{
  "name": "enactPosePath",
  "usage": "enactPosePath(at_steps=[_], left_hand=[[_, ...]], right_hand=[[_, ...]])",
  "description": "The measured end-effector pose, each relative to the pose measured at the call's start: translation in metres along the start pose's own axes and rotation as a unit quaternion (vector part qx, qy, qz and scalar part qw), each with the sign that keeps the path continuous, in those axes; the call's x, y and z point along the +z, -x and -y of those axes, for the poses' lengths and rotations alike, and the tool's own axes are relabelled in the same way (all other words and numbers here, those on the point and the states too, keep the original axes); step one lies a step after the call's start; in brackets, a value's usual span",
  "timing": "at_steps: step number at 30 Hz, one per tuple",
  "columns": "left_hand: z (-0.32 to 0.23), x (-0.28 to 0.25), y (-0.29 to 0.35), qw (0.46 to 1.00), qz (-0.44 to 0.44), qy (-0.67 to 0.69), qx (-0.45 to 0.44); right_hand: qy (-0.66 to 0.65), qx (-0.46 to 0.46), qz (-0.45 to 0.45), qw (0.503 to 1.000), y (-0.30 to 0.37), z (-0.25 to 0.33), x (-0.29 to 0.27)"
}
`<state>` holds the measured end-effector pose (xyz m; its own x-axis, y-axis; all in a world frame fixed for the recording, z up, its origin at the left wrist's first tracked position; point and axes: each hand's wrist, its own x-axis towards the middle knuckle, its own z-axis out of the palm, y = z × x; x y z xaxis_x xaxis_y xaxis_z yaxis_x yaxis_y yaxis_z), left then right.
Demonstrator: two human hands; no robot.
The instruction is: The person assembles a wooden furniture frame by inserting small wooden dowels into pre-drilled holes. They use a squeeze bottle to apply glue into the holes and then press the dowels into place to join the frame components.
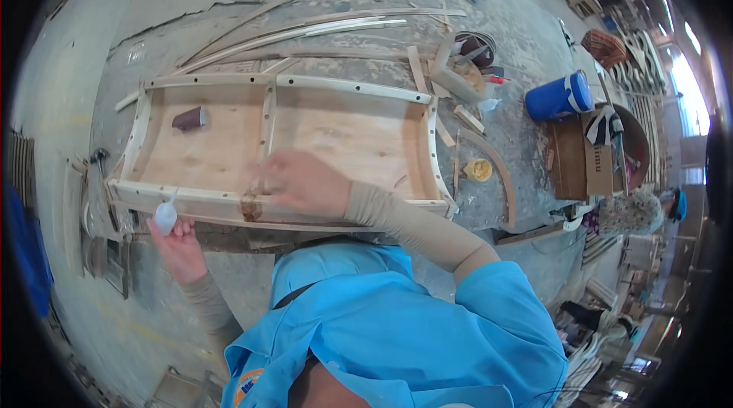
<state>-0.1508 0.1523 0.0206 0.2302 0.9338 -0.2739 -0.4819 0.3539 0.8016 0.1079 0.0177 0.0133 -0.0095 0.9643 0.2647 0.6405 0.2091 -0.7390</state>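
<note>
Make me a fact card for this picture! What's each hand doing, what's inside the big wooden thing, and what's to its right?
Left hand: holds a small whitish bottle with a thin nozzle
Right hand: blurred, at the near side of the pale wooden frame; grip unclear
Inside frame: a dark brown roll, in the left half
To the right: a blue cylindrical jug, a round tub of yellow stuff

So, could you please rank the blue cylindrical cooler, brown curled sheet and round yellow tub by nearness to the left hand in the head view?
1. Brown curled sheet: left, in wooden frame.
2. Round yellow tub: right of frame.
3. Blue cooler: farther right.
</note>
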Motion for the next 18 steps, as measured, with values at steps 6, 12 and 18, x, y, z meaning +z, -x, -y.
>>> enactPosePath(at_steps=[6, 12, 18], left_hand=[[0.0, -0.009, -0.006, 0.999, 0.04, 0.017, 0.005], [0.003, -0.007, -0.007, 0.998, 0.044, 0.037, -0.011], [0.005, -0.003, -0.005, 0.998, -0.044, 0.041, -0.021]], right_hand=[[0.138, 0.222, -0.331, 0.907, 0.06, -0.067, -0.148], [0.449, 0.377, -0.191, 0.787, 0.169, -0.194, -0.258], [0.675, 0.364, 0.26, 0.587, 0.203, -0.318, -0.289]])
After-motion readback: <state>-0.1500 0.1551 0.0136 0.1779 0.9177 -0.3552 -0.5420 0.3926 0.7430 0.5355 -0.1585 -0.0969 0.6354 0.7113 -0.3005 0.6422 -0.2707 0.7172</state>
